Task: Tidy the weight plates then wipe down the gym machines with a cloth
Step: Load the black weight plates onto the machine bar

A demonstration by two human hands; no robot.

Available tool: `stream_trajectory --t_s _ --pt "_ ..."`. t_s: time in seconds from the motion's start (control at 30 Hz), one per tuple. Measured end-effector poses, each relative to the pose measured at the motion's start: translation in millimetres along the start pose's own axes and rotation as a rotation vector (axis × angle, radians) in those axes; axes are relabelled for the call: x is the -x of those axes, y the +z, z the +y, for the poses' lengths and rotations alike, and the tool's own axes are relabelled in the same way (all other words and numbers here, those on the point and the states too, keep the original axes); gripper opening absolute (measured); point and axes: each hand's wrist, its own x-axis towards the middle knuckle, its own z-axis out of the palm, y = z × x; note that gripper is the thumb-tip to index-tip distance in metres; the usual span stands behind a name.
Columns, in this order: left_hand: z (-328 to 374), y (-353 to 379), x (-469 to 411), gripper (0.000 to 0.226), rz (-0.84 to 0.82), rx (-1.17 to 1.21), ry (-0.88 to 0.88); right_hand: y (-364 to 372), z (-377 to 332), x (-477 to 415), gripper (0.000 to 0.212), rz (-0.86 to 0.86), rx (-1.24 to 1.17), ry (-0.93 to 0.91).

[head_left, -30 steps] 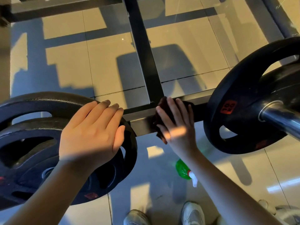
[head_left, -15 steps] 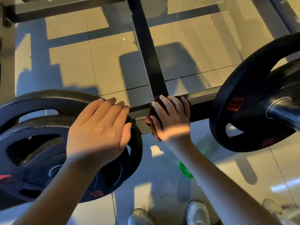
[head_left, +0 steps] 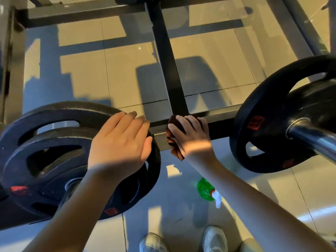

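Wiping step, plates look racked already (judgement).

Right hand (head_left: pixel 192 139) clamped on a bunched dark brown cloth (head_left: pixel 175 151), fingers bent over it, pressing it onto the machine's crossbar (head_left: pixel 221 128). The cloth sits right where the black centre bar (head_left: pixel 167 60) meets the crossbar; its tail hangs off the near edge of the crossbar.

Left hand (head_left: pixel 120 142) flat, fingers straight and together, holding nothing. The palm rests on the rim of the left plates (head_left: pixel 72 111), at the stack's right edge, probably as a brace.

Key relation: the crossbar's long axis runs left-right, between the left plates and the right plate (head_left: pixel 269 113). The cloth is nearer the left end, just beside the left fingertips but apart from them. The longer bare stretch of crossbar lies to the right of the cloth, toward the right plate. So the next stroke likely has to slide sideways along that axis, not toward the body. The right hand is already on the crossbar and is the one for it.

The right plate is on a chrome sleeve (head_left: pixel 312 137) that points toward the camera.

A green spray bottle (head_left: pixel 205 190) lies on the floor (head_left: pixel 127 70) under the right forearm, near the shoes (head_left: pixel 214 239).

Risk: knuckles hitting the right plate at the end of the stroke.
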Motion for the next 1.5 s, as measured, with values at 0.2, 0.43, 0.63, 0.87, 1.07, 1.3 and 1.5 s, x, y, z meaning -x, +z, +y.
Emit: stream_trajectory --t_s 0.2,0.43,0.63,0.87,1.07,1.3,1.5 --pt "2.8 -4.5 -0.7 0.043 -0.066 0.038 -0.023 -32.4 2.3 -15.4 0.05 -0.185 -0.179 0.036" --pt "-0.7 -32.7 22.4 0.038 -0.108 0.143 -0.099 -90.1 -17.3 -22.8 0.039 -0.264 -0.499 0.341" --pt "-11.9 -61.5 68.2 0.04 -0.138 0.257 -0.39 -129.8 -45.2 -29.1 0.051 -0.283 -0.688 0.468" --pt "-28.4 -76.4 125.2 0.059 -0.34 0.593 -0.889 -159.9 -114.9 -49.0 0.052 -0.252 -0.806 0.416" --pt "-29.2 -83.6 170.9 0.044 -0.236 0.959 -1.179 -146.3 -188.7 -51.0 0.044 -0.602 -0.911 0.475" --pt "-66.7 -76.6 158.9 0.054 -0.33 0.654 -0.91 -142.9 -226.5 -27.0 0.042 -0.772 -1.012 0.544" --pt "-86.1 -73.0 146.3 0.052 -0.405 0.612 -0.707 -154.6 -243.1 -38.3 0.048 -0.775 -0.954 0.662"
